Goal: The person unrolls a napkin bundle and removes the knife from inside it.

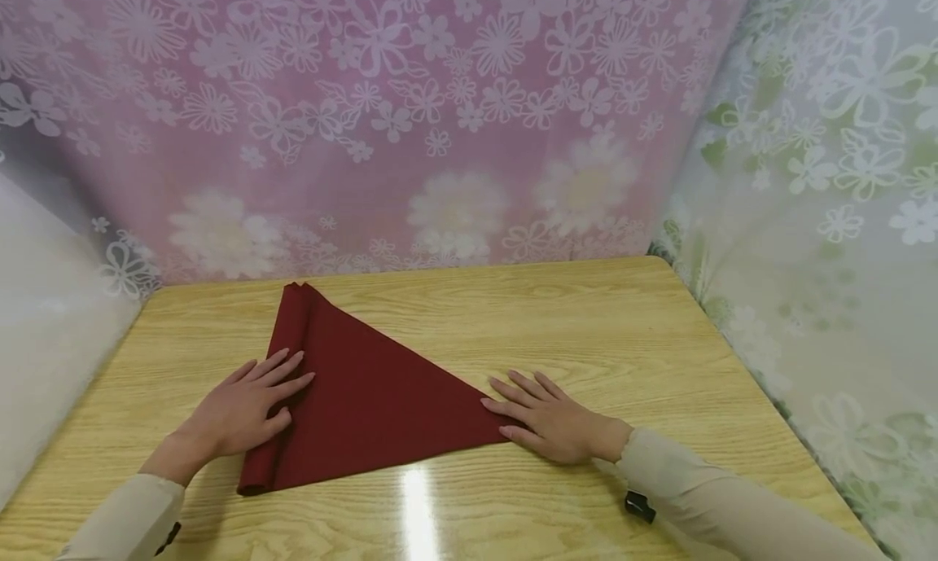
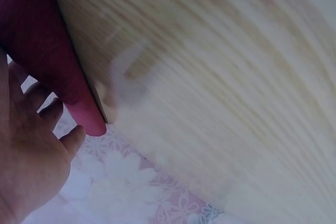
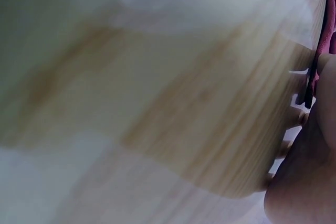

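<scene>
A dark red cloth (image 1: 388,398) lies on the wooden table as a triangle, its left side rolled into a tube that runs from the near edge to the far tip. My left hand (image 1: 238,410) rests on this roll with its fingers spread and fairly straight. In the left wrist view the left hand (image 2: 34,150) is beside the red roll (image 2: 58,66). Over at the right corner of the cloth, my right hand (image 1: 553,422) lies flat, fingers extended, covering the tip. The right wrist view shows the right hand (image 3: 304,182) at the edge, with a sliver of red cloth (image 3: 326,30).
The light wooden table (image 1: 623,325) extends around the cloth, with a bright light reflection near its front. A pink flowered curtain (image 1: 366,138) hangs behind it, and a pale flowered curtain (image 1: 828,219) runs along the right side. A whitish sheet (image 1: 51,325) is at the left.
</scene>
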`<state>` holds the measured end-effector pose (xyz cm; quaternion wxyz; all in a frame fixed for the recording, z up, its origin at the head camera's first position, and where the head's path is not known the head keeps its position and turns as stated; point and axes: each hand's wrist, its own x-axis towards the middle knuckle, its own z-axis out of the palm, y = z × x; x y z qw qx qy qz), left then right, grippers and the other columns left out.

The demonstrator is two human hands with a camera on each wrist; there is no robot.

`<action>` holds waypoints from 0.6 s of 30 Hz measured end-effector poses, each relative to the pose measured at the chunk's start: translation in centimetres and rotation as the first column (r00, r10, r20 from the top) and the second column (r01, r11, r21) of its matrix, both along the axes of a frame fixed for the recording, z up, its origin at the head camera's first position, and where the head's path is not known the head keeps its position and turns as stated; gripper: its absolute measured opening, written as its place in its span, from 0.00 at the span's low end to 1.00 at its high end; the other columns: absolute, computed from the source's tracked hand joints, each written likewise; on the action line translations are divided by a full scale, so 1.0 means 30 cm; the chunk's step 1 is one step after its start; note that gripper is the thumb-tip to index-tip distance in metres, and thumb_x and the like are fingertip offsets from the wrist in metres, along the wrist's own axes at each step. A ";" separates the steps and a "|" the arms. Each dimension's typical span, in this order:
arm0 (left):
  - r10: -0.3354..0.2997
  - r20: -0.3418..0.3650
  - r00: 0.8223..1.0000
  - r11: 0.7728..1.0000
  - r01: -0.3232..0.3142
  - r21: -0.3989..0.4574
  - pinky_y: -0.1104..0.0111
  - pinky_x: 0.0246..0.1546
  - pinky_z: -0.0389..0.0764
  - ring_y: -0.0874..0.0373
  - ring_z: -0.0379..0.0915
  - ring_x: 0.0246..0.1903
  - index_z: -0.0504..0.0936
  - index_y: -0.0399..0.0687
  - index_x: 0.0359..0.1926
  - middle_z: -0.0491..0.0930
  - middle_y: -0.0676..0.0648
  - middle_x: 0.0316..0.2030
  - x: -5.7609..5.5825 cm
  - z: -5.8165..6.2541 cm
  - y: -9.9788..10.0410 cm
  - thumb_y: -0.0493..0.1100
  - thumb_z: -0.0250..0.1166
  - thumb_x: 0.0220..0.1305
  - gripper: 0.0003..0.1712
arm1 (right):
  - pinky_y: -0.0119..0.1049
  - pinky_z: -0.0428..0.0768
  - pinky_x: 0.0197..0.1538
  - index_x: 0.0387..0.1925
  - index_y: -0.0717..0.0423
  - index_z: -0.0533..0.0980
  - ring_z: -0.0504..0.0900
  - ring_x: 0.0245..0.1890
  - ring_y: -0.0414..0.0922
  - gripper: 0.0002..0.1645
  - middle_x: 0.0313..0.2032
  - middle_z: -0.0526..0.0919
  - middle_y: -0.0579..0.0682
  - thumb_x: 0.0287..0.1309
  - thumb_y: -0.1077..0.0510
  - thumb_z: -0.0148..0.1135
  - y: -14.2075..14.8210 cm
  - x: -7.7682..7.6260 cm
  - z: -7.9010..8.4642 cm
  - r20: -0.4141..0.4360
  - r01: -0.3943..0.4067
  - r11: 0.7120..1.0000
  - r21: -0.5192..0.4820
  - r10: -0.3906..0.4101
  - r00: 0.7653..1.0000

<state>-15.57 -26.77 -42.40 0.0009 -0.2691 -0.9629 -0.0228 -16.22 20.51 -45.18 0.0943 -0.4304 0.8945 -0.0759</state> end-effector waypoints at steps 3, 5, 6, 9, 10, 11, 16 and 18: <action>0.007 0.002 1.000 1.000 -0.007 0.002 0.45 0.64 0.52 0.43 0.47 0.70 0.70 0.50 0.67 0.58 0.41 0.69 0.000 0.002 -0.009 0.45 0.56 0.66 0.28 | 0.57 0.39 0.69 0.75 0.40 0.51 0.37 0.73 0.51 0.32 0.75 0.42 0.47 0.75 0.40 0.31 -0.001 0.001 0.002 0.011 0.001 1.000 -0.002 -0.001 1.000; 0.013 0.013 1.000 1.000 -0.013 0.008 0.46 0.64 0.52 0.43 0.46 0.70 0.69 0.49 0.68 0.58 0.40 0.70 0.000 0.003 -0.013 0.45 0.55 0.66 0.28 | 0.57 0.39 0.69 0.75 0.41 0.51 0.37 0.73 0.51 0.32 0.75 0.42 0.47 0.75 0.40 0.31 -0.001 0.002 0.004 0.013 0.001 1.000 -0.002 -0.001 1.000; 0.016 0.018 1.000 1.000 -0.017 0.010 0.46 0.64 0.52 0.43 0.46 0.70 0.69 0.49 0.68 0.57 0.40 0.70 0.000 0.003 -0.015 0.45 0.55 0.67 0.28 | 0.57 0.39 0.69 0.75 0.41 0.51 0.37 0.73 0.51 0.31 0.75 0.43 0.47 0.75 0.40 0.31 -0.002 0.001 0.005 0.010 0.001 1.000 0.000 -0.001 1.000; 0.026 0.026 0.999 0.999 -0.026 0.019 0.47 0.65 0.52 0.44 0.46 0.70 0.68 0.49 0.68 0.56 0.40 0.70 0.001 0.005 -0.022 0.45 0.55 0.67 0.29 | 0.57 0.39 0.69 0.75 0.40 0.51 0.37 0.73 0.51 0.32 0.75 0.42 0.47 0.75 0.40 0.31 -0.002 -0.001 0.009 0.002 0.000 1.000 0.009 0.000 1.000; 0.027 0.027 0.999 0.999 -0.028 0.024 0.47 0.65 0.52 0.44 0.46 0.70 0.68 0.49 0.68 0.56 0.40 0.70 0.002 0.005 -0.025 0.45 0.55 0.67 0.29 | 0.57 0.39 0.69 0.75 0.40 0.51 0.37 0.73 0.51 0.32 0.75 0.42 0.48 0.75 0.40 0.31 -0.002 -0.002 0.009 0.000 0.000 1.000 0.011 0.000 1.000; 0.030 0.028 0.999 0.999 -0.031 0.029 0.47 0.65 0.52 0.44 0.46 0.70 0.68 0.49 0.69 0.56 0.40 0.70 0.002 0.006 -0.027 0.45 0.55 0.67 0.29 | 0.57 0.39 0.69 0.75 0.40 0.51 0.37 0.73 0.51 0.32 0.75 0.43 0.48 0.75 0.40 0.31 -0.002 -0.002 0.010 -0.002 0.000 1.000 0.012 0.000 1.000; 0.045 0.025 0.999 0.998 -0.046 0.050 0.46 0.64 0.54 0.43 0.47 0.70 0.67 0.49 0.69 0.55 0.39 0.70 0.010 0.011 -0.043 0.44 0.55 0.66 0.30 | 0.57 0.39 0.69 0.75 0.40 0.51 0.37 0.73 0.51 0.32 0.75 0.42 0.47 0.75 0.40 0.31 0.000 -0.001 0.007 0.001 -0.001 1.000 0.012 0.001 1.000; 0.050 0.017 0.999 0.997 -0.050 0.052 0.46 0.63 0.55 0.44 0.47 0.70 0.67 0.50 0.69 0.55 0.39 0.70 0.011 0.014 -0.055 0.43 0.54 0.66 0.30 | 0.57 0.40 0.69 0.75 0.40 0.51 0.37 0.73 0.51 0.32 0.75 0.43 0.47 0.75 0.40 0.31 0.000 -0.001 0.007 0.002 -0.001 1.000 0.008 0.001 1.000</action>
